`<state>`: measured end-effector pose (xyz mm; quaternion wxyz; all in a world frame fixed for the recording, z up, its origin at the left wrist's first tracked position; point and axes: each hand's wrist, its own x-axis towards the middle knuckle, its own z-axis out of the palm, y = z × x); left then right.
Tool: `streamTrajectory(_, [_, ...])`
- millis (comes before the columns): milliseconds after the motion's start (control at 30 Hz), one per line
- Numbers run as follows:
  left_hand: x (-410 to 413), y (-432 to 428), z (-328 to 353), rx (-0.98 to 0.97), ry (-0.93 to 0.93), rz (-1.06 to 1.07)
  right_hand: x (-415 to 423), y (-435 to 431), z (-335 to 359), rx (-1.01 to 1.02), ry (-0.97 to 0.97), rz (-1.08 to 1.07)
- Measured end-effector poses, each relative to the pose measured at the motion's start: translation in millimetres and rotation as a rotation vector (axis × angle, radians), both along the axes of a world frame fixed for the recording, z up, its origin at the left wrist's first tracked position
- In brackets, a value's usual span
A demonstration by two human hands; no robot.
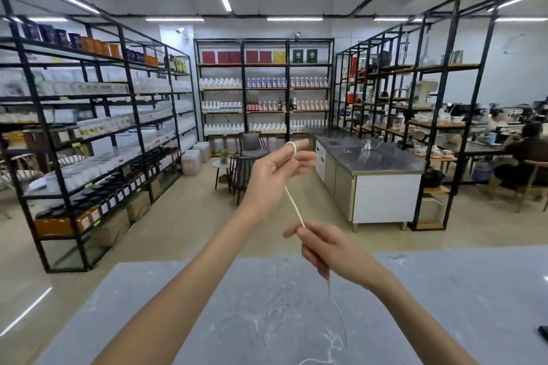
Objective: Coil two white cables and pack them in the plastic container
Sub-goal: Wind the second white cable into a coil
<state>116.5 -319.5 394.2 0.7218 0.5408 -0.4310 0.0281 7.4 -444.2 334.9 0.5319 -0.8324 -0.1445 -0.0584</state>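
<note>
A thin white cable (294, 206) runs taut between my two raised hands. My left hand (278, 170) is held up with its fingers straight, and the cable is looped around its fingertips. Lower and nearer, my right hand (327, 249) pinches the cable between thumb and fingers. From that hand the cable hangs down and trails in a loose curve over the grey marble table (178, 305). No second cable and no plastic container are in view.
A dark object (543, 330) pokes in at the table's right edge. Beyond the table lie open floor, black metal shelves (89, 127) on the left and back, a steel counter (376, 166) on the right, and people seated at the far right.
</note>
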Motion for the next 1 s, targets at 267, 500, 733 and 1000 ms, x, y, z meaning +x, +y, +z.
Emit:
streamTrajectory(267, [-65.9, -32.7, -63.2, 0.167, -0.112, 0.064, -35.0, -57.5, 62.2, -0.471, -0.709, -0.437])
streamTrajectory(500, [-101.3, -65.5, -46.1, 0.005, 0.056, -0.052, 4.5, -89.3, 63.1, -0.072, -0.567, -0.295])
streamTrajectory(733, [-53.8, -68.5, -34.2, -0.012, 0.037, 0.276, -24.2, -68.9, -7.5, -0.215, -0.121, -0.093])
streamTrajectory(1000, [-93.1, -82.3, -73.1, 0.17, -0.193, 0.209, -50.8, -93.9, 70.4, -0.612, -0.761, -0.376])
